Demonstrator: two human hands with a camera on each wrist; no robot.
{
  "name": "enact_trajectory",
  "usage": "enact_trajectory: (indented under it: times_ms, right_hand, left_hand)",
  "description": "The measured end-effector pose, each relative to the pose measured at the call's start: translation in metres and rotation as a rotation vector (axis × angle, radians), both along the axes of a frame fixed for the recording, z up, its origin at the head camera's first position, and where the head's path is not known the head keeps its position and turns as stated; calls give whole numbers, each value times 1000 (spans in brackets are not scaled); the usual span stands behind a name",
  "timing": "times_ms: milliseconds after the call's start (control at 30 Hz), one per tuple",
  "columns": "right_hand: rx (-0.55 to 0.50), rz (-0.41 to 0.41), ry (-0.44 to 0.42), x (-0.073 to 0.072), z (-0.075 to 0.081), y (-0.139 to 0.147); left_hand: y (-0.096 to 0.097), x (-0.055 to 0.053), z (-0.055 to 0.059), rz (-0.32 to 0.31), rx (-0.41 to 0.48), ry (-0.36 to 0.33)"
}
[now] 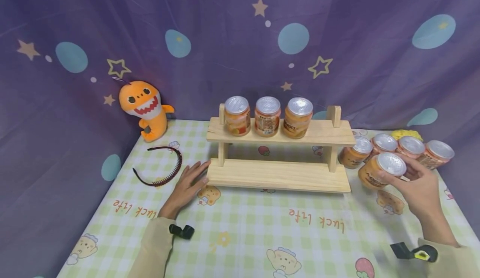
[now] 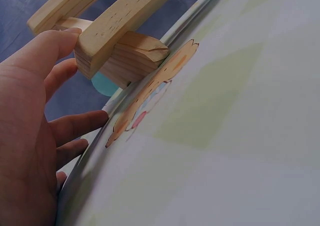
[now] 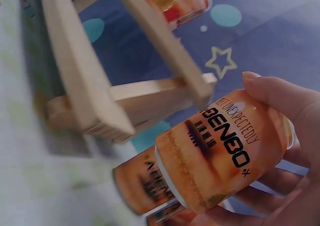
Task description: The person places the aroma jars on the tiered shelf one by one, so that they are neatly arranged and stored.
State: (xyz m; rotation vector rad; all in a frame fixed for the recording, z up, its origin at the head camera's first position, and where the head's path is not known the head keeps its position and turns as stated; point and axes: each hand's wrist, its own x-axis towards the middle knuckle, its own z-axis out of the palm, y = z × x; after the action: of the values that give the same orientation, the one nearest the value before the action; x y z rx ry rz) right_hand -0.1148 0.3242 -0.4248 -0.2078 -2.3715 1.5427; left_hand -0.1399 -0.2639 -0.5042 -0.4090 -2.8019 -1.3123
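Note:
My right hand (image 1: 421, 186) grips an orange-labelled jar (image 1: 376, 173) with a silver lid, held upright to the right of a two-tier wooden shelf (image 1: 277, 174). In the right wrist view, thumb and fingers wrap round this jar (image 3: 225, 151). My left hand (image 1: 187, 186) touches the left end of the lower board with extended fingers. Its thumb lies against the wood (image 2: 90, 61) in the left wrist view. On the upper board, toward the left and middle, stand three similar jars: one (image 1: 237, 117), a second (image 1: 267, 117) and a third (image 1: 298, 118).
Several more jars (image 1: 354, 155) stand in a group right of the shelf, a yellow item (image 1: 406, 135) behind them. An orange shark plush (image 1: 146, 109) sits at the back left. A dark headband (image 1: 176, 169) lies left of the shelf. Checked cloth (image 1: 247, 236) covers the table.

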Motion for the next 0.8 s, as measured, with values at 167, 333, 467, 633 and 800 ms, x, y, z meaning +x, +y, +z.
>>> enact_trajectory:
  times_ms: [167, 333, 467, 633, 800]
  right_hand:
    - [5, -18, 20, -5, 19, -1]
    - [-111, 30, 81, -10, 38, -7]
    - [-202, 102, 113, -16, 54, -12]
    - [-161, 92, 115, -25, 73, -20]
    - [-151, 65, 77, -32, 92, -28]
  left_hand:
    - [1, 0, 1, 5, -3, -8]
    - [1, 1, 1, 9, -1, -12]
    - [0, 0, 1, 9, -1, -12]
    - [-1, 0, 0, 9, -2, -12]
    - [0, -1, -1, 5, -1, -16]
